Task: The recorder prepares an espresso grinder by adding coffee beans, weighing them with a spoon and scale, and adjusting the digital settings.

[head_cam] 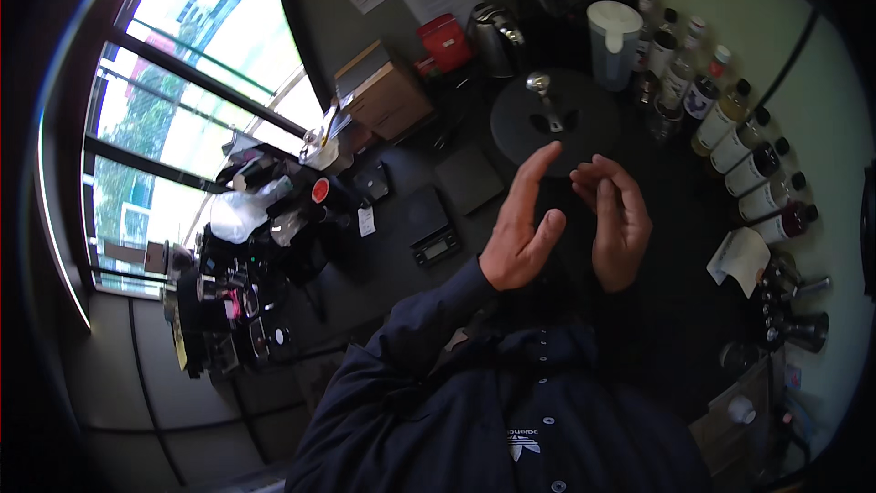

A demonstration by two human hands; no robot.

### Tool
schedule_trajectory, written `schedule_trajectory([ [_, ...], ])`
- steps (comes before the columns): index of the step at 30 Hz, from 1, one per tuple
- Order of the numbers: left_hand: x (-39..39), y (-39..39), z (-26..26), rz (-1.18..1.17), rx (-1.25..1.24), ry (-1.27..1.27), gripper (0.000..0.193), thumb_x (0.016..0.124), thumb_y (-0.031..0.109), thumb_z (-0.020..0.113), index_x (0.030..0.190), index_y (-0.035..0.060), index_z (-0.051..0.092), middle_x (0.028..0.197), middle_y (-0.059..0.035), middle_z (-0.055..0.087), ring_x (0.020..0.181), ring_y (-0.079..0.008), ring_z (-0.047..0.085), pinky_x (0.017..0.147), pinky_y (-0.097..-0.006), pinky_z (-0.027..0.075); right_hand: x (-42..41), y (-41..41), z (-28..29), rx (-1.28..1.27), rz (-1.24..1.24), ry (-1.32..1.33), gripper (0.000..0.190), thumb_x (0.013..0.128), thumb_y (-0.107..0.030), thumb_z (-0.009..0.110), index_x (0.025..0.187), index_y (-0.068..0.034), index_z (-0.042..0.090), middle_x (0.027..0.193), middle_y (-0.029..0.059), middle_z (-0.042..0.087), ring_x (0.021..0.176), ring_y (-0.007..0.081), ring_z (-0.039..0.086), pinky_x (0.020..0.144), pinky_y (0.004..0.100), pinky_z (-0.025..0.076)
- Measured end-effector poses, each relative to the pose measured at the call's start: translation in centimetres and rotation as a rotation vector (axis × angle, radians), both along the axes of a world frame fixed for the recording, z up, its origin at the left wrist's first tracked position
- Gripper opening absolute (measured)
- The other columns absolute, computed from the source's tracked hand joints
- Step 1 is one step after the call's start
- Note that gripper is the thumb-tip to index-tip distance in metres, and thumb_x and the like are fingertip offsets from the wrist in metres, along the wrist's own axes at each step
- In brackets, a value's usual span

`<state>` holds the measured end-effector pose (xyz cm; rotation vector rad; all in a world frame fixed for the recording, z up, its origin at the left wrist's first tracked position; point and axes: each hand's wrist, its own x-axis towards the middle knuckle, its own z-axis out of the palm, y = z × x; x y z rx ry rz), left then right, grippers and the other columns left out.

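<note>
My left hand (523,226) is raised over the dark counter, palm turned inward, fingers stretched and thumb apart, holding nothing. Facing it, a small gap away, my right hand (616,222) has its fingers slightly bent, and nothing shows in it. Just beyond the fingertips lies a round dark board or tray (595,116). On it is a metal utensil with a shiny round end (538,84); its exact kind is unclear. Left of my left hand are a digital scale (432,236) and a flat dark square object (469,180).
Bottles (725,116) line the right wall beside a lidded plastic pitcher (614,48). A metal kettle (494,41), a red container (446,43) and a cardboard box (390,99) stand at the back. Plastic bags (239,214) and clutter lie at left; metal barware (804,329) stands at right.
</note>
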<state>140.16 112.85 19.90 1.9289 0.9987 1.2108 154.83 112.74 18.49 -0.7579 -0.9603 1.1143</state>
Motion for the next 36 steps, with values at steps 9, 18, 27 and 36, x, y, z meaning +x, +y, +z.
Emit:
schedule_trajectory([
  [9, -8.3, -8.7, 4.1, 0.123, 0.124, -0.426, 0.097, 0.092, 0.076, 0.024, 0.155, 0.0025, 0.016, 0.16, -0.0225, 0.014, 0.151, -0.0344, 0.002, 0.118, -0.0496, 0.002, -15.6, -6.7, -2.7, 0.678, 0.478, -0.117, 0.108, 0.085, -0.084, 0.02, 0.154, -0.002, 0.015, 0.161, 0.0224, 0.007, 0.15, 0.0369, 0.009, 0.118, 0.055, 0.011],
  [18, -24.0, -21.2, -3.6, 0.729, -0.223, -1.01, 0.09, 0.09, 0.078, 0.028, 0.155, 0.0155, 0.026, 0.162, -0.016, 0.012, 0.15, -0.0338, 0.011, 0.118, -0.0534, 0.005, -30.5, -18.5, 0.9, 0.503, 1.211, -0.149, 0.099, 0.084, -0.077, 0.034, 0.148, -0.002, 0.032, 0.159, 0.0244, 0.011, 0.149, 0.04, 0.007, 0.119, 0.054, 0.005],
  [27, -43.4, -45.0, -2.3, 0.876, -0.16, -1.272, 0.053, 0.104, 0.042, 0.042, 0.139, 0.0024, 0.044, 0.14, -0.0169, 0.05, 0.125, -0.0233, 0.053, 0.103, -0.0326, 0.044, -50.7, -26.6, -7.7, 0.515, 1.284, -0.628, 0.052, 0.09, -0.014, 0.066, 0.139, -0.007, 0.05, 0.136, 0.0187, 0.053, 0.117, 0.0277, 0.06, 0.095, 0.0359, 0.05],
  [36, -50.2, -50.9, -7.3, 1.195, 0.008, -1.66, 0.052, 0.107, 0.038, 0.038, 0.061, 0.0158, 0.029, 0.051, 0.0047, 0.027, 0.044, -0.0089, 0.024, 0.051, -0.0228, 0.03, -57.1, -26.5, -11.9, 0.212, 1.241, -0.911, 0.025, 0.094, -0.024, 0.066, 0.091, 0.001, 0.067, 0.052, 0.0012, 0.049, 0.046, 0.0063, 0.039, 0.046, 0.0274, 0.035],
])
